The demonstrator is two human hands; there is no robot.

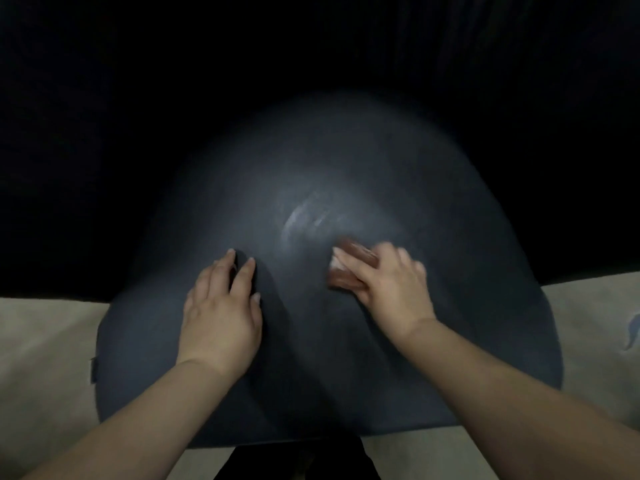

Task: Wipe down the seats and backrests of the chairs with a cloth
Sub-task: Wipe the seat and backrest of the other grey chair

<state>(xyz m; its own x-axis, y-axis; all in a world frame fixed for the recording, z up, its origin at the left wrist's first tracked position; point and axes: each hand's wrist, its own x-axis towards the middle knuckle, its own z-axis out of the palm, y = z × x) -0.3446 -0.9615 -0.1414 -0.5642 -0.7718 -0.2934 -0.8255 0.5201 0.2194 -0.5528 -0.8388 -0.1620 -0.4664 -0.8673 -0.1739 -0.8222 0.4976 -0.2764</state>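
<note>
Dark blue-grey, smooth and rounded, the chair seat fills the middle of the view, with pale streaks near its centre. The left hand lies flat on the seat, fingers straight and slightly spread. The right hand presses a bunched brown-and-white cloth against the seat just below the streaks, its fingers curled over the fabric; motion blur softens both. A beige floor shows on either side. A small dark tag sits on the seat's left edge; any writing is unreadable.
</note>
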